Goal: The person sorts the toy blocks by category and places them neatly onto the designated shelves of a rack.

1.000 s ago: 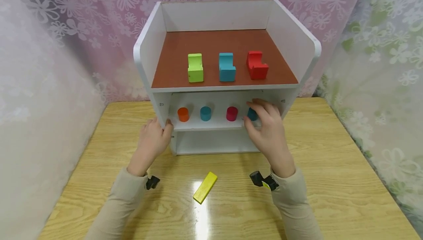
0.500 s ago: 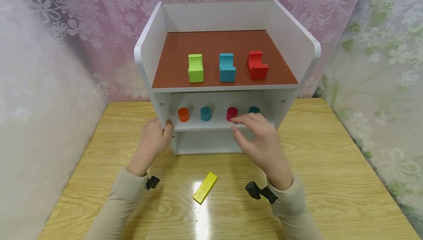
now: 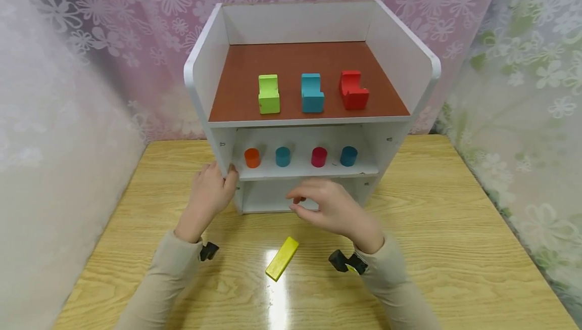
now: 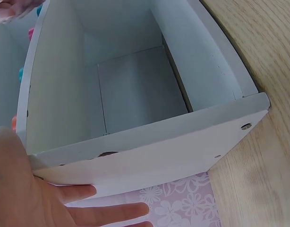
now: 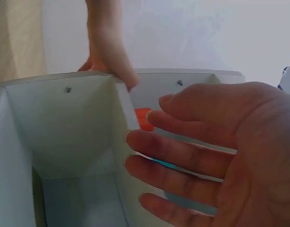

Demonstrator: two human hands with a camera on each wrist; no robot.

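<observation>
A white toy shelf unit [image 3: 291, 177] stands on the table. My left hand [image 3: 212, 187] holds its left side panel, thumb at the front edge and fingers along the outer face in the left wrist view. My right hand [image 3: 334, 208] hovers before the lower compartment, holding nothing, fingers loosely bent and apart in the right wrist view. On the middle shelf stand an orange cylinder [image 3: 252, 158], a light blue cylinder [image 3: 283, 156], a crimson cylinder [image 3: 319, 157] and a dark blue cylinder [image 3: 348, 156], in a row.
On the brown top stand a green chair-shaped block [image 3: 269, 94], a blue one and a red chair-shaped block [image 3: 353, 90]. A yellow rectangular block [image 3: 282, 259] lies on the wooden table [image 3: 454, 249] between my forearms. Floral curtains [image 3: 113, 67] surround the table.
My right hand has withdrawn from the dark blue cylinder, moving left and toward me, leaving that cylinder standing on the shelf. My left hand stays at the side panel.
</observation>
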